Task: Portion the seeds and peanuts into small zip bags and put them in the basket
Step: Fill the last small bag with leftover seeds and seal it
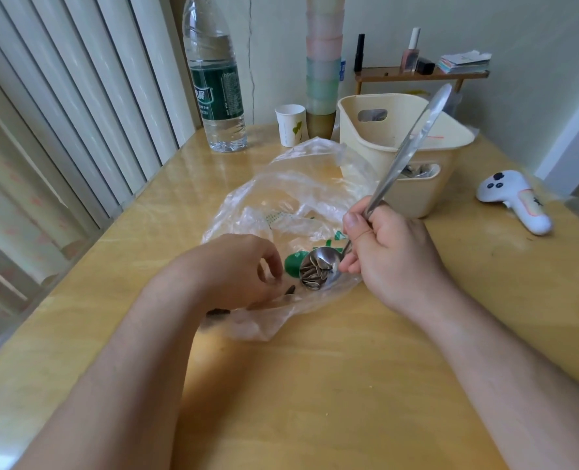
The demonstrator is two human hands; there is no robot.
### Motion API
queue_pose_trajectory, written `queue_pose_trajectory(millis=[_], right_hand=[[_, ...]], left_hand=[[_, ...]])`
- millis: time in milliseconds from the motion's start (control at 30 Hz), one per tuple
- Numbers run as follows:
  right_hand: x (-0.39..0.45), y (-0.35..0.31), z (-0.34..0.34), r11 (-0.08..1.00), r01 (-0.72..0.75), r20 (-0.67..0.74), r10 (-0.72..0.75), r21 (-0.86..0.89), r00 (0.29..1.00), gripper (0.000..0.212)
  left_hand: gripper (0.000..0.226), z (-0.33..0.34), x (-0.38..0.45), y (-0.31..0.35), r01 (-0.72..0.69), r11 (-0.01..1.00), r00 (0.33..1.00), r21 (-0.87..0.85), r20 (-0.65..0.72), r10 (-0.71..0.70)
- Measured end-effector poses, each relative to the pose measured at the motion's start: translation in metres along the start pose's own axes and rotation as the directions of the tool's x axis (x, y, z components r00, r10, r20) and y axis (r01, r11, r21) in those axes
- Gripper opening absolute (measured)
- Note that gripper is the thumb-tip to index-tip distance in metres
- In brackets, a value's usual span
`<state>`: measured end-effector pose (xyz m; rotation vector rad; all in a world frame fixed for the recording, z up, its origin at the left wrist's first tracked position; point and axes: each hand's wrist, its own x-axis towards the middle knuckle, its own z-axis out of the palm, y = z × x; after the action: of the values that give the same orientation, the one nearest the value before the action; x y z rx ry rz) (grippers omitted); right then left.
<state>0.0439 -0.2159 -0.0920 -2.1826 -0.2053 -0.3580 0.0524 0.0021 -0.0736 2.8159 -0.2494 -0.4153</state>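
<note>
Seeds being spooned over a plastic bag on a yellow wooden tabletop.

The right hand (389,256) grips a steel spoon (318,271) heaped with striped seeds (315,272), its bowl hanging just over the bag (294,205). The left hand (237,269) curls onto the bag's near edge, pinching the film. Behind the bag stands the cream basket (403,144), with filled packets showing through its handle slot. Left of the basket: a paper cup (290,124), stacked tumblers (323,62), a water bottle (215,79). Right of it lies a white controller (515,200). A small shelf (420,75) stands against the pale wall; a radiator (78,113) lines the left side.
</note>
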Motion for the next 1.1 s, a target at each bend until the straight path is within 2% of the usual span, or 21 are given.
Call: queue_pose_trajectory(millis=[67,167,300,433,500,633,700,767,833,900,1033,1100], right_hand=[[-0.002,-0.001,0.0,1.0,0.01,0.011,-0.01,0.003,1.0,0.023],[-0.004,-0.002,0.001,0.999,0.038,0.016,-0.038,-0.014,0.999,0.022],[-0.007,-0.004,0.004,0.995,0.095,0.019,-0.094,-0.03,0.995,0.024],[-0.008,-0.003,0.007,0.985,0.16,0.017,-0.159,-0.065,0.987,0.025],[-0.007,-0.001,0.006,0.985,0.162,0.011,-0.161,-0.067,0.987,0.024],[-0.003,0.005,0.005,0.986,0.156,-0.006,-0.156,-0.065,0.988,0.027],[-0.002,0.006,0.005,0.988,0.144,-0.006,-0.145,-0.063,0.989,0.027],[-0.003,0.005,0.004,0.988,0.141,0.0,-0.141,-0.063,0.99,0.027],[-0.003,0.003,0.004,0.987,0.147,0.004,-0.147,-0.068,0.989,0.026],[-0.004,0.002,0.004,0.986,0.151,0.011,-0.151,-0.075,0.989,0.024],[-0.005,0.002,0.004,0.987,0.143,0.015,-0.142,-0.067,0.99,0.025],[-0.006,0.002,0.003,0.988,0.137,0.017,-0.136,-0.069,0.991,0.026]], left_hand=[[0.01,-0.001,0.001,-0.001,-0.002,1.0,1.0,-0.008,-0.016,0.002],[0.012,0.0,0.002,0.001,0.014,1.0,0.999,0.003,-0.03,-0.014],[0.021,0.008,0.004,0.006,0.015,0.995,1.0,0.096,-0.023,-0.013],[0.018,0.014,0.004,0.01,-0.009,0.979,1.0,0.206,-0.018,0.013],[0.019,0.015,0.005,0.008,-0.022,0.978,0.999,0.206,-0.023,0.027],[0.016,-0.003,0.002,-0.003,-0.039,0.996,0.994,0.083,-0.099,0.047],[0.028,-0.011,0.001,-0.008,-0.032,0.994,0.998,0.107,-0.057,0.038],[0.024,-0.008,0.001,-0.009,-0.001,0.989,1.0,0.15,-0.026,0.005],[0.013,0.003,0.003,-0.009,0.015,0.984,0.996,0.175,-0.086,0.0],[0.014,0.011,0.004,-0.011,0.028,0.986,0.991,0.163,-0.134,-0.006],[0.026,0.02,0.001,-0.013,0.016,0.98,0.988,0.199,-0.153,0.015],[0.021,0.019,-0.003,-0.011,0.015,0.975,0.991,0.223,-0.136,0.016]])
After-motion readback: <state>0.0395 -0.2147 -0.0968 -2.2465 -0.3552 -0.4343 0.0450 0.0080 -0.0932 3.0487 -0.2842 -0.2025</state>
